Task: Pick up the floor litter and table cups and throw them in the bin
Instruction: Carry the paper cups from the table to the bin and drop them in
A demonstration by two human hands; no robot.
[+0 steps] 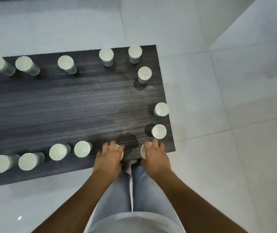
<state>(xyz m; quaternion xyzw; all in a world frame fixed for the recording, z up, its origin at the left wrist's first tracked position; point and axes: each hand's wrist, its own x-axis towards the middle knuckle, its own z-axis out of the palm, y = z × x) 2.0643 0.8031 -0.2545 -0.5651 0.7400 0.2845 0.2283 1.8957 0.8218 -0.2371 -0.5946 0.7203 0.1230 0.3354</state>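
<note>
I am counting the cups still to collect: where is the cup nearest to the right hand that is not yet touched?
In the head view, that cup stands at the table's right edge, just beyond the right hand.

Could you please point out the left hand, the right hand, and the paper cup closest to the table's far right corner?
left hand (108, 157): head view, back of the hand.
right hand (154, 156): head view, back of the hand.
paper cup (135, 52): head view, its open top.

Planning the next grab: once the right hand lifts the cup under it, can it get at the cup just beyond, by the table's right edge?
Probably yes. That cup stands just past the right hand, nothing between them, open tabletop around it.
</note>
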